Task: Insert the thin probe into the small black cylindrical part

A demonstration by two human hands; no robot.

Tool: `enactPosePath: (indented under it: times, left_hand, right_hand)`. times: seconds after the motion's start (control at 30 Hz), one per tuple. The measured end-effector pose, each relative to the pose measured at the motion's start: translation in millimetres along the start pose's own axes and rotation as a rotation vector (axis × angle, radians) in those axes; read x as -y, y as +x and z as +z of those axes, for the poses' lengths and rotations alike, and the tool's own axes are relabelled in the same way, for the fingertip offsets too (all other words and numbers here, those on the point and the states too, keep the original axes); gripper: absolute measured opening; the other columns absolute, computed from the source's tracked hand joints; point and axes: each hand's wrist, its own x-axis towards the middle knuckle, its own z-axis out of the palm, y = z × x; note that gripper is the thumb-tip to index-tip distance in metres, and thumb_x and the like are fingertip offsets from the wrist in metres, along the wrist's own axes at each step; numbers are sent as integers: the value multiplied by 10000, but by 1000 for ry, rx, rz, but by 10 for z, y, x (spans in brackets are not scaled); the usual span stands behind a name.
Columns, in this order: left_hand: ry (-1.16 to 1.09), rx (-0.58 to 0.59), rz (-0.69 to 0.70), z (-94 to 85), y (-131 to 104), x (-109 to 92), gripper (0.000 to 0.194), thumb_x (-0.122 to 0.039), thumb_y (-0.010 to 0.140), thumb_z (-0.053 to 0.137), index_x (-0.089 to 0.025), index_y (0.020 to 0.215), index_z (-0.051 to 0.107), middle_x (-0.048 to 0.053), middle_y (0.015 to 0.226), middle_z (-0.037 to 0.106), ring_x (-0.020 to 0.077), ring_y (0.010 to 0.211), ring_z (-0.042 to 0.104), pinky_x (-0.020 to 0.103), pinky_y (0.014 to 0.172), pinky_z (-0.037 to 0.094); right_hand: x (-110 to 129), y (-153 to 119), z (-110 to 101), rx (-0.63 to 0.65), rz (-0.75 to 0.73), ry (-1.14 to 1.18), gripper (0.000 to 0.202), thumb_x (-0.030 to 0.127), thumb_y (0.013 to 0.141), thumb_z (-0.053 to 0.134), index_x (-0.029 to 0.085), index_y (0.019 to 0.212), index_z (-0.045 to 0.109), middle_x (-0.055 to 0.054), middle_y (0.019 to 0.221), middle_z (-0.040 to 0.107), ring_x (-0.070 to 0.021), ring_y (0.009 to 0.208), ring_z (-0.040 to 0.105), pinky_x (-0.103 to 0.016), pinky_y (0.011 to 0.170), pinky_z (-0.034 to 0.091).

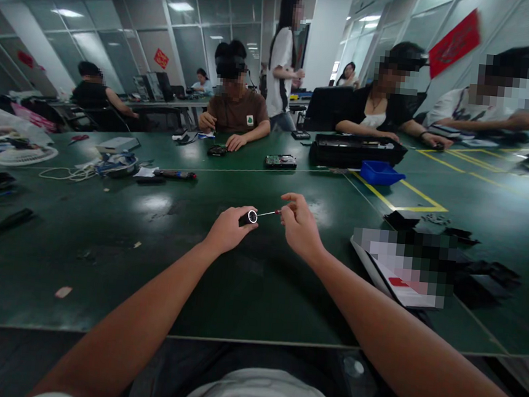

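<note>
My left hand (231, 228) is closed around a small black cylindrical part (248, 217) with a white ring on the end that faces right. In my right hand (300, 225) is a thin screwdriver (270, 213) with a red handle, pinched between thumb and fingers. Its metal shaft points left, and the tip reaches the ringed end of the black part; whether it sits inside cannot be made out. Both hands are held over the middle of the green table (257, 284). The fingers of my left hand hide most of the black part.
Ahead lie a circuit board (281, 161), a long black housing (357, 151) and a blue bin (380, 172). Papers (401, 272) and black parts (482, 279) are on the right. A cable bundle (114, 165) lies on the left. Co-workers sit across the table.
</note>
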Motion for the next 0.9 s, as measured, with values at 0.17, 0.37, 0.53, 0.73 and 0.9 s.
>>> enactPosePath:
  times: [0.17,0.37,0.53,0.73,0.9]
  left_hand:
    - [3,29,0,-1,0,-14,380,-320,870,696,-235,1239,679,61,1162,727,264,1021,641,415,925,490]
    - [-50,-60,27,-36,6,-42,350,-291,882,682,-236,1228,665,59,1192,705,248,1096,624,416,989,464]
    - [-7,-100,89,-58,17,-25,349,-271,893,673,-246,1241,653,57,1179,694,241,1101,602,413,987,451]
    - [27,-49,49,-29,30,14,356,-260,883,687,-237,1237,660,53,1151,704,242,1059,603,402,948,458]
    - [26,-37,44,-38,26,-24,379,-277,867,709,-237,1240,664,52,1129,715,247,1031,608,398,937,462]
  right_hand:
    - [-10,0,4,-4,40,17,251,433,964,430,260,1043,594,-15,817,651,-199,768,628,-334,702,451]
    - [-116,69,87,-83,262,430,181,406,877,544,241,951,540,-17,807,637,-173,716,604,-337,711,527]
    - [-166,100,87,-54,490,620,211,421,889,519,238,785,531,-12,682,561,-163,584,538,-348,636,545]
    - [-122,61,73,-163,273,358,210,419,921,509,225,860,562,-5,731,612,-147,630,561,-299,606,490]
    - [-29,24,53,-156,167,222,228,427,946,485,219,887,557,-2,711,626,-150,627,577,-305,622,467]
